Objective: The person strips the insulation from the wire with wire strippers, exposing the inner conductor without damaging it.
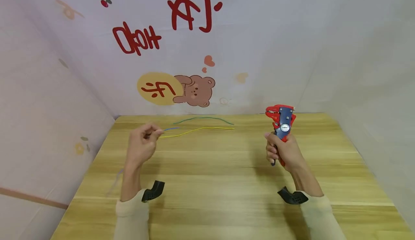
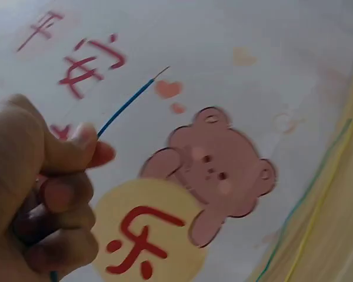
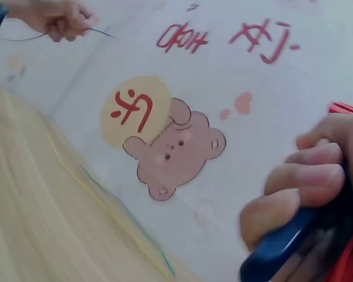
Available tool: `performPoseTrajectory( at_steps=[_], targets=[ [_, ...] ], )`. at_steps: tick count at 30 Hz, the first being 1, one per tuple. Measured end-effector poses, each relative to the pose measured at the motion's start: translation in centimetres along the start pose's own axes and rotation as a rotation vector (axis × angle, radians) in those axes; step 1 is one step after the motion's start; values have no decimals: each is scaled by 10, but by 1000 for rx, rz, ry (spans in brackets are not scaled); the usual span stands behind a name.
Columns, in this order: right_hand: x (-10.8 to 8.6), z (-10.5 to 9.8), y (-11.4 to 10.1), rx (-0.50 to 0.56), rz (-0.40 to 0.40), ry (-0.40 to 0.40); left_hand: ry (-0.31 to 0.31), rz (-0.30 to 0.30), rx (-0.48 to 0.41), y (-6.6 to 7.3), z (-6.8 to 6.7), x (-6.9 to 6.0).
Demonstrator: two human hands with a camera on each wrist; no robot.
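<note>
Between thumb and forefinger my left hand [image 1: 142,144] pinches a blue wire [image 1: 171,128]. In the left wrist view the blue wire [image 2: 126,108] points up and right from the fingertips, with a thin bare strand at its tip. My right hand [image 1: 285,150] grips the handles of a red and dark blue wire stripper [image 1: 285,119], held upright with its head at the top. The right wrist view shows the curled fingers [image 3: 320,173] round the dark blue handle [image 3: 282,241]. The stripper and the blue wire are far apart.
A green wire [image 1: 204,117] and a yellow wire [image 1: 207,128] lie near the back edge of the wooden table [image 1: 210,182]. Behind stands a pale wall covering [image 1: 275,45] printed with a bear and red characters. Another pale wall [image 1: 42,106] rises at the left.
</note>
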State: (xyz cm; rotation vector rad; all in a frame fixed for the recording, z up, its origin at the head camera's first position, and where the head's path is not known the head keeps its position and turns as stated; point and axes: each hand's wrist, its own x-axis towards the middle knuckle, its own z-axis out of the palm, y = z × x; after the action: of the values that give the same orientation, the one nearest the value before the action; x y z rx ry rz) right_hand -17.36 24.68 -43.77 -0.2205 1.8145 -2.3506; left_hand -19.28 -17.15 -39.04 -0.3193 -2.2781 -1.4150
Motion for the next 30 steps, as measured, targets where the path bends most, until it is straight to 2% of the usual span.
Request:
performPoseTrajectory(
  at_steps=[2, 3, 4, 6, 9, 14, 18, 24, 30],
  targets=[
    [0, -7, -3, -100, 24, -24, -179, 11, 54, 1, 6, 3],
    [1, -8, -3, -135, 54, -28, -236, 24, 65, 2, 10, 5],
    [3, -9, -2, -156, 89, -31, -265, 34, 69, 3, 13, 6],
    [5, -9, 2, -179, 161, -5, -285, 47, 84, 5, 18, 5],
    [7, -17, 8, -170, 217, 36, -314, 51, 101, 4, 23, 2],
    [5, -32, 8, -136, 218, 4, -387, 7, 110, 5, 31, 0],
    [3, -36, 5, -130, 220, -18, -428, -14, 94, 8, 39, 0],
    [0, -39, 3, -173, 217, -38, -467, -25, 57, 12, 49, -2],
    [-5, -42, 0, -265, 220, -83, -495, -39, 41, 11, 57, -4]
  ],
)
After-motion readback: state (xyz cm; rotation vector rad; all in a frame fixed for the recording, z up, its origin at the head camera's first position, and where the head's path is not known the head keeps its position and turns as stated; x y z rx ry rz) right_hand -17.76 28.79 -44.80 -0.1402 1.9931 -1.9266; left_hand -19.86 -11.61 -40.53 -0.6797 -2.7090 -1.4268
